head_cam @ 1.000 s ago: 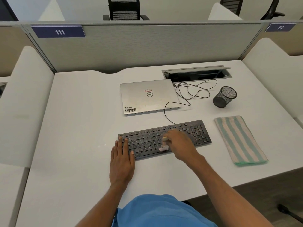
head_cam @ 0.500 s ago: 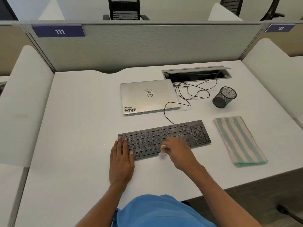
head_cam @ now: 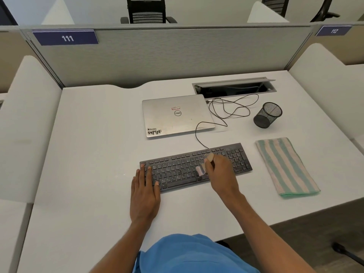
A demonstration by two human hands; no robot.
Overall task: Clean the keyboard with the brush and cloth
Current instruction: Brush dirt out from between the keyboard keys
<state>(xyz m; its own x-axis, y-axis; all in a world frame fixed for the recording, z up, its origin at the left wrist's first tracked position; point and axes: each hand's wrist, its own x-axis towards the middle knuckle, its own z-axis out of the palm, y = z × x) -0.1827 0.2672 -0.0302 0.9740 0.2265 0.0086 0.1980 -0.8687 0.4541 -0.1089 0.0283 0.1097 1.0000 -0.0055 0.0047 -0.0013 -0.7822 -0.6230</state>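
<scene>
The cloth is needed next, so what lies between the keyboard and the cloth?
Nothing. The head view shows only a bare strip of desk between the keyboard and the cloth.

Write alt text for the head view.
A person's right hand holds a brush on a black keyboard while the left hand lies flat on its left end. A striped cloth lies to its right on the desk; a closed laptop sits behind.

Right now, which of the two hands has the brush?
The right hand, gripping the brush over the keyboard; the left hand lies flat on its left end, holding nothing.
</scene>
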